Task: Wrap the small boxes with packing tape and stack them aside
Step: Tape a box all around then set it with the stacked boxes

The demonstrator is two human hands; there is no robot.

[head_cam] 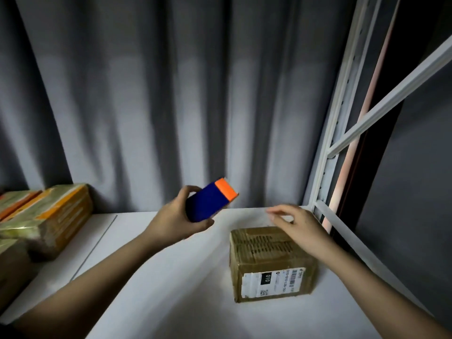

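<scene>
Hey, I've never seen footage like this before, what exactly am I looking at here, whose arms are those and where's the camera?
There is no machine here: the two bare arms belong to a person, and the one picture comes from a wide-angle camera worn on that person's head, looking forward and down. The left hand grips a small blue box with an orange end, held tilted in the air above the white table. The right hand hovers with relaxed fingers above a brown cardboard box that stands on the table and bears a white label. At the left edge lies a stack of tape-wrapped boxes. Grey curtains hang behind, and a white metal frame rises on the right.
</scene>
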